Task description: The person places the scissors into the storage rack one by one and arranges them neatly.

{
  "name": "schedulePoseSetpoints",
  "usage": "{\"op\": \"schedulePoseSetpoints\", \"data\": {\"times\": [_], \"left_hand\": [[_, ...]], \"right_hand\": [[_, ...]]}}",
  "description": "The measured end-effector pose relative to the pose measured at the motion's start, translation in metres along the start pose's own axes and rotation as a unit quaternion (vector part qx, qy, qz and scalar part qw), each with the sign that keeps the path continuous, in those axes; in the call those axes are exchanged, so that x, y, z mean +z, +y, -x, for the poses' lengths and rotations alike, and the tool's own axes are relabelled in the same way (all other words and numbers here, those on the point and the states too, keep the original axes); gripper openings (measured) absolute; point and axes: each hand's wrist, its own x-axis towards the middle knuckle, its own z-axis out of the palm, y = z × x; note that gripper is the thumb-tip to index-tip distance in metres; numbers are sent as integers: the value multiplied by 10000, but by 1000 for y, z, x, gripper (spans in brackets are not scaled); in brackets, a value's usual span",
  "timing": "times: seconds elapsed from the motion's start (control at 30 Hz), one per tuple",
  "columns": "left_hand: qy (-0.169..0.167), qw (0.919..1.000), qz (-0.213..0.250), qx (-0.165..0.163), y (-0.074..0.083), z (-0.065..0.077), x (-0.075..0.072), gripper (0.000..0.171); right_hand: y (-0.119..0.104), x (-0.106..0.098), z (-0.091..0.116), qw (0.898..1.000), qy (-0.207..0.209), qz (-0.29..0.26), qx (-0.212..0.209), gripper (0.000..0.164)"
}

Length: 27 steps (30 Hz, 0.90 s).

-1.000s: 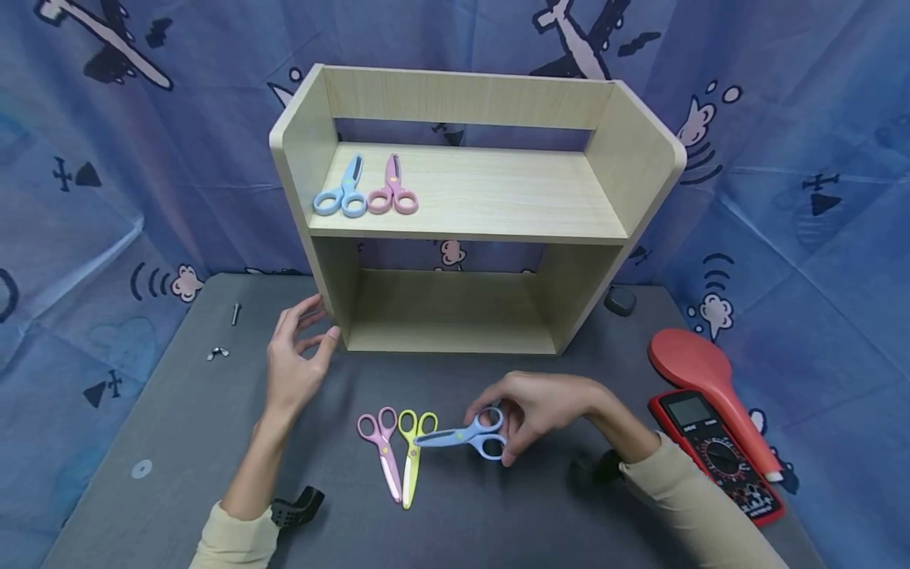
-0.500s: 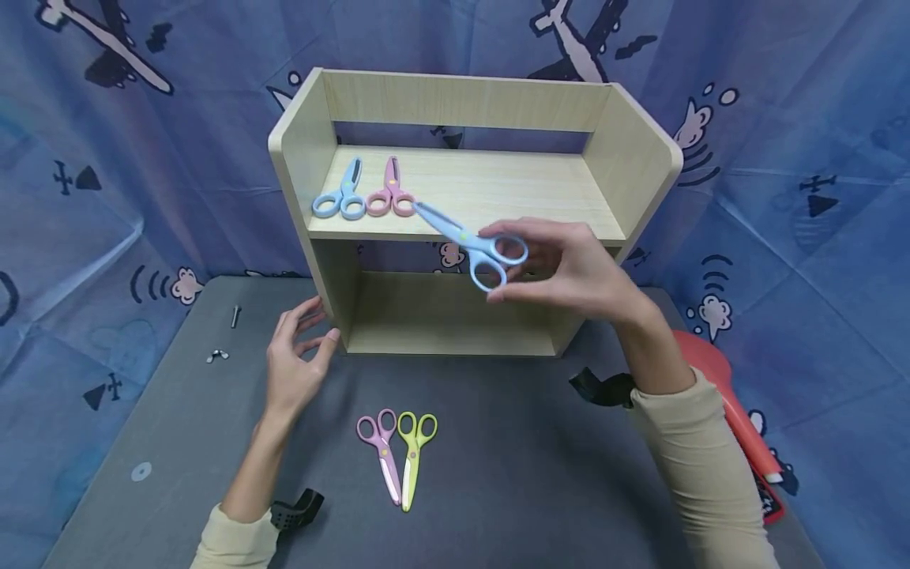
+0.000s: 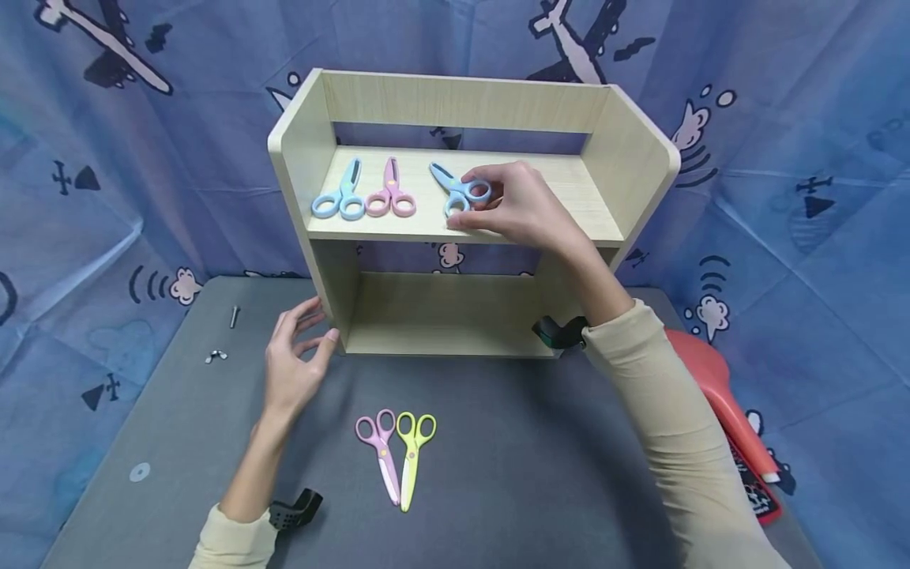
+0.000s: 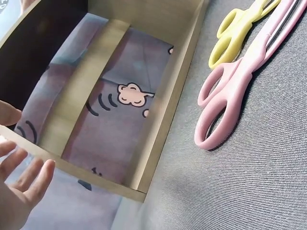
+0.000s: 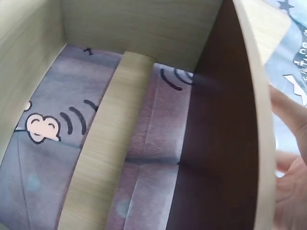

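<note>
My right hand pinches light-blue scissors by the handles, low over the shelf unit's upper board; whether they touch it I cannot tell. Left of them, on that board, lie another pair of blue scissors and pink scissors, blades pointing back. My left hand, fingers loosely bent, touches the unit's left side near its base. Pink-purple scissors and yellow scissors lie side by side on the table. In the right wrist view, a side panel partly covers my right hand.
A red paddle-shaped thing and a mostly covered multimeter lie at the right, beside my right sleeve. A bolt, a wing nut and a washer are at the left. Patterned blue cloth hangs behind.
My right hand has lifted the blue scissors from above the table, up and forward, then leftward over the upper board. The left hand stays in place.
</note>
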Motion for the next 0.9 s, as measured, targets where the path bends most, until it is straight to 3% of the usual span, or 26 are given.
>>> {"op": "schedulePoseSetpoints", "data": {"times": [0.3, 0.53, 0.73, 0.9], "left_hand": [[-11, 10000, 17, 40, 0, 0, -1, 55], [-27, 10000, 2, 47, 0, 0, -1, 55], [-34, 10000, -16, 57, -1, -1, -1, 55], [-38, 10000, 1, 56, 0, 0, -1, 55]], "right_hand": [[-4, 18, -14, 9984, 440, 333, 133, 52], [-7, 23, -12, 9991, 415, 39, -51, 45], [-6, 17, -1, 9992, 313, -239, 21, 58], [-6, 21, 24, 9946, 666, -624, -492, 49]]}}
